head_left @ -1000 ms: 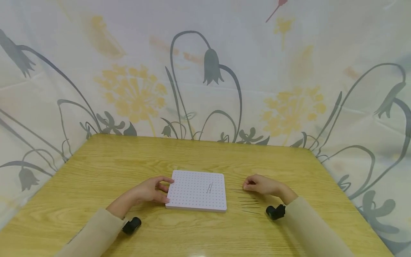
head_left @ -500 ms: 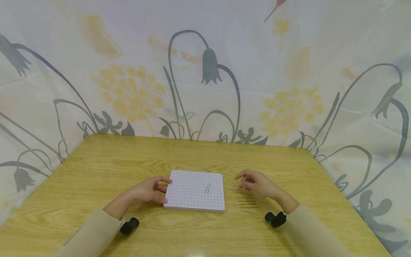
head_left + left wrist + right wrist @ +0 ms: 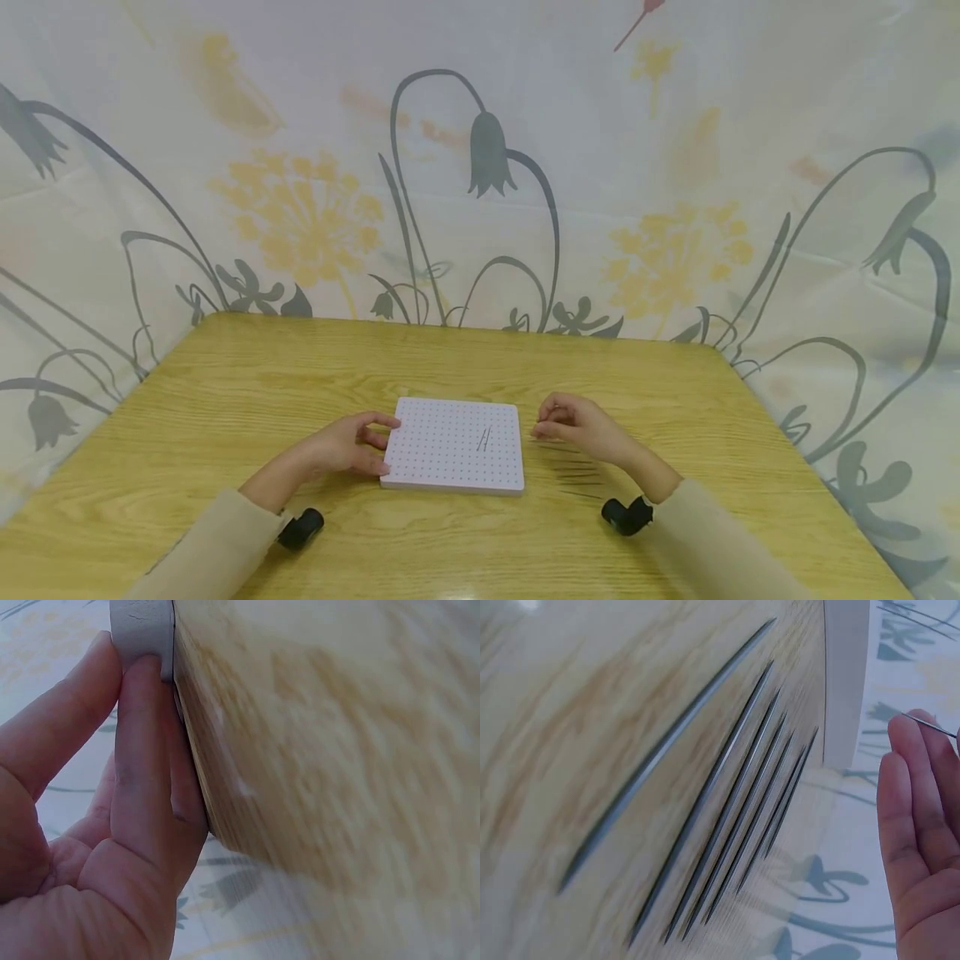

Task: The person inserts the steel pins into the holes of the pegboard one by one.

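Observation:
In the head view, my left hand [image 3: 341,446] touches the left edge of a white board [image 3: 450,483] dotted with small holes. Its thumb and fingers press that edge, as the left wrist view shows close up. To the board's right, my right hand [image 3: 581,425] is raised near the right edge, its fingertips pinching a thin, pointed metal needle [image 3: 930,726]. Two similar needles [image 3: 484,439] stand up from the board's right half. Several more needles [image 3: 727,787], dark and tapered at both ends, lie roughly side by side on the table below the right hand.
A wood-grain table [image 3: 360,550] carries everything. Behind it hangs a pale cloth [image 3: 585,208] printed with flowers. Dark wrist cameras [image 3: 302,529] sit at both sleeves, low over the table.
My right hand has lifted a needle from beside the row and moved left toward the board, turning its fingertips. The left hand stays at the board's edge.

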### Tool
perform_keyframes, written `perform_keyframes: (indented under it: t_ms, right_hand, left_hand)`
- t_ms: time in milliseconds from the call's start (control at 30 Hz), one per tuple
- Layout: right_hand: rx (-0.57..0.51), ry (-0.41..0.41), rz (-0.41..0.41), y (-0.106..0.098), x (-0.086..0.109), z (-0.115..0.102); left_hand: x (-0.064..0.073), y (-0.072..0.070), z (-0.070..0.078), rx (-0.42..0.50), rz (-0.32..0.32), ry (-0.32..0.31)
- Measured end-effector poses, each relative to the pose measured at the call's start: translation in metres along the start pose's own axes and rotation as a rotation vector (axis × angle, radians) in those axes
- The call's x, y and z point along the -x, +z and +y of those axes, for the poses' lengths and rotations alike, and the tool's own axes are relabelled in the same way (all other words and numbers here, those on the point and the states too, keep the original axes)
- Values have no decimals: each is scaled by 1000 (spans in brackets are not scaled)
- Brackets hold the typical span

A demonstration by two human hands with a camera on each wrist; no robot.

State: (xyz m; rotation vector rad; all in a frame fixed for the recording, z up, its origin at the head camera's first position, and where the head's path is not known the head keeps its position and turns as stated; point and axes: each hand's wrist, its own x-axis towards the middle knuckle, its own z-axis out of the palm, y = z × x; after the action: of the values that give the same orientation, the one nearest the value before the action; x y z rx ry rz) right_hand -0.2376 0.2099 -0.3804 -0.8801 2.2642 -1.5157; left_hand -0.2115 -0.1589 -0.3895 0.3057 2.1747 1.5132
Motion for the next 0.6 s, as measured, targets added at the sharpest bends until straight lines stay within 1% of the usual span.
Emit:
perform_keyframes:
  t_ms: [133,267,367,500,600]
  right_hand:
    - [29,-43,-9,4,-6,1]
    - [16,-65,-15,10,-10,1]
    - [-25,-50,-25,14,-13,0]
    - [-15,-19,-25,20,-16,-2]
    - [21,-10,-20,24,-19,-4]
  left_hand:
    - [0,0,1,3,-2,-1]
    - [0,-1,0,7,-4,-1]
    - [0,-1,0,9,-2,-4]
    - [0,-1,0,6,-6,-5]
    - [-1,-2,-1,4,-16,0]
